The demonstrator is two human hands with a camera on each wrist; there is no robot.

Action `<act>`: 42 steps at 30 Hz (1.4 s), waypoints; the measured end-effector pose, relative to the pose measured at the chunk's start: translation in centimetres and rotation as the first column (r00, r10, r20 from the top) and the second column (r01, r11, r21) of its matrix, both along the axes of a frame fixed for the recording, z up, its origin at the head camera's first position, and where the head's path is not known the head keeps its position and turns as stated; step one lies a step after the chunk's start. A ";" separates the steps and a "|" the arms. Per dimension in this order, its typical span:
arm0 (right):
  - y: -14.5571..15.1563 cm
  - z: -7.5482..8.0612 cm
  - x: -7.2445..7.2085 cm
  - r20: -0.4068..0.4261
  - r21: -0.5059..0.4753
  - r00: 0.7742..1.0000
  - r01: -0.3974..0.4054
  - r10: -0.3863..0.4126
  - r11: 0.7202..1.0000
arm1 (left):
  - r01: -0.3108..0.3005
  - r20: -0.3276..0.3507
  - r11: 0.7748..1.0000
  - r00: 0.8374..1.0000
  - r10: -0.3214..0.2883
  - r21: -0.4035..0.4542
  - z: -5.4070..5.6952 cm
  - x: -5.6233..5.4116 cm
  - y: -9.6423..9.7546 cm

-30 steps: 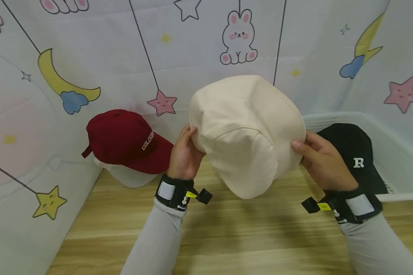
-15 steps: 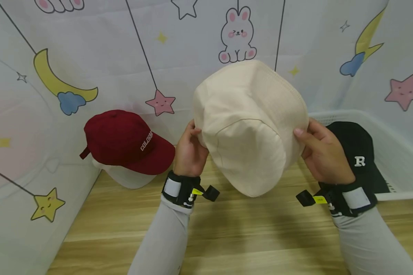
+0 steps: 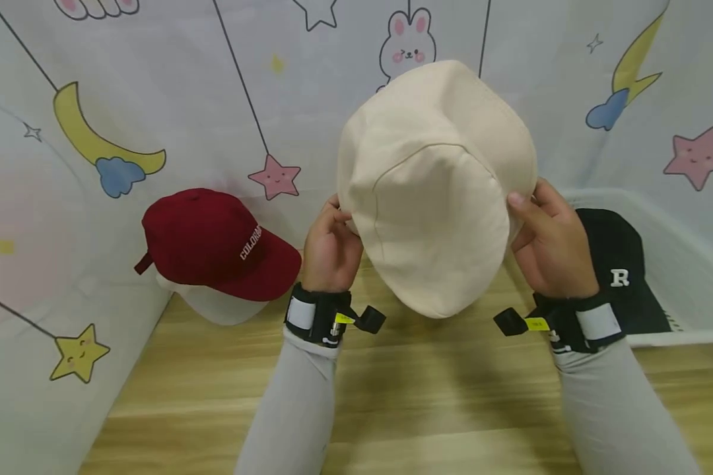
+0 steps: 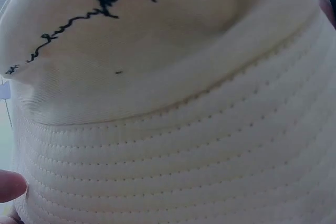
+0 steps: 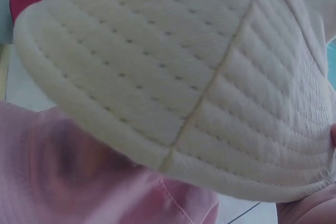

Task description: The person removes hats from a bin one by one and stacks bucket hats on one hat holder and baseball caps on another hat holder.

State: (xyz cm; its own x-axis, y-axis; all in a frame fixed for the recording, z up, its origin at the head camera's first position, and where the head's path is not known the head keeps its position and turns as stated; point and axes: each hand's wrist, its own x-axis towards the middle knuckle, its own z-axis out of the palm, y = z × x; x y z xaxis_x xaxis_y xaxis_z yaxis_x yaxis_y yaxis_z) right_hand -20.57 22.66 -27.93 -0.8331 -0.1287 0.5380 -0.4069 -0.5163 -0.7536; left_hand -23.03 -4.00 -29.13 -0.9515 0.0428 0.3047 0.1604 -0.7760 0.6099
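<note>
Both hands hold a cream bucket hat [image 3: 434, 191] up over the table, its crown turned partly toward the head camera. My left hand [image 3: 333, 251] grips the brim at the left, the thumb in front. On the opposite side my right hand [image 3: 552, 244] pinches the brim, thumb on the cloth and fingers behind. Dark script stitching runs across the hat's crown [image 4: 184, 40] in the left wrist view, above rows of stitches on the brim [image 4: 157, 171]. In the right wrist view the stitched brim [image 5: 157, 77] fills most of the picture.
A dark red cap [image 3: 204, 237] rests on a white rounded object [image 3: 220, 309] at the left of the wooden table [image 3: 416, 396]. At the right, a black cap [image 3: 612, 257] marked R sits in a white basket [image 3: 683, 340]. Pink fabric [image 5: 94, 166] shows below the brim.
Both hands have raised the bucket hat and tipped its crown further toward the head camera. The left hand shifted slightly right and the right hand slightly left. The caps stay put.
</note>
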 end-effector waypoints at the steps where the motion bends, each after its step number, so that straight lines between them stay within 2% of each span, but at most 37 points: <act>1: -0.1 0.1 -0.2 -0.004 -0.008 1.000 -0.002 0.002 1.000 | 0.003 -0.008 1.000 1.000 -0.003 0.006 0.1 -0.1 0.1; 7: -0.6 0.6 -1.0 -0.043 -0.036 0.999 0.021 -0.022 0.999 | 0.010 -0.022 0.999 1.000 -0.010 0.040 0.8 -0.6 0.6; 12: -0.9 0.9 -1.8 -0.046 -0.102 0.999 0.000 -0.004 0.995 | 0.013 -0.021 0.998 1.000 -0.012 0.056 1.3 -1.0 0.7; 18: -0.7 1.2 -2.9 -0.049 -0.144 0.999 0.003 -0.010 0.990 | -0.021 0.017 0.999 1.000 0.020 0.030 1.5 -1.5 0.4; 23: -0.2 0.9 -3.9 -0.033 -0.224 0.998 -0.052 0.046 0.973 | -0.022 0.086 0.999 0.996 0.025 -0.041 1.1 -2.1 0.5; 28: -0.1 0.1 -4.9 0.020 -0.275 0.995 -0.085 0.094 0.958 | -0.020 0.142 0.999 0.990 0.023 -0.027 0.4 -2.7 0.6; 35: 0.0 -0.7 -5.9 0.103 -0.281 0.991 -0.056 0.088 0.958 | -0.025 0.141 1.000 0.990 0.026 -0.010 -0.3 -3.3 0.9; 42: 0.2 -1.3 -6.8 0.144 -0.350 0.983 -0.060 0.117 0.935 | -0.024 0.157 0.999 0.987 0.019 0.031 -0.7 -4.0 1.3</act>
State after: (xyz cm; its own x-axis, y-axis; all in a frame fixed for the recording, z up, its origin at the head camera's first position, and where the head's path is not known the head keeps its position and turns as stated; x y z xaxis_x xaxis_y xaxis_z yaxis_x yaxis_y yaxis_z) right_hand -27.36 22.86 -29.23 -0.9054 -0.0377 0.4229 -0.2361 -0.7830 -0.5755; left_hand -27.00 -2.69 -29.84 -0.9881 0.0141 0.1530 0.0821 -0.7931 0.6035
